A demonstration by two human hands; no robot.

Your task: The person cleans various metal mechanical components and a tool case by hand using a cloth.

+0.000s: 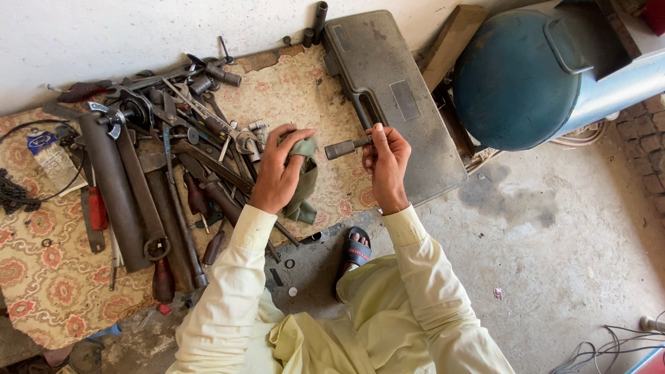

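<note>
Right hand (385, 161): grip pinches a short metal socket bar (346, 147), long axis level, tip pointing left. Left hand (280, 173): grip clenched on a green rag (303, 181), just left of the bar, above the patterned mat (41, 277).

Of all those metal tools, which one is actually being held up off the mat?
The short grey metal socket piece, pinched in the right hand. The other tools lie on the patterned mat; the left hand holds a green rag.
</note>
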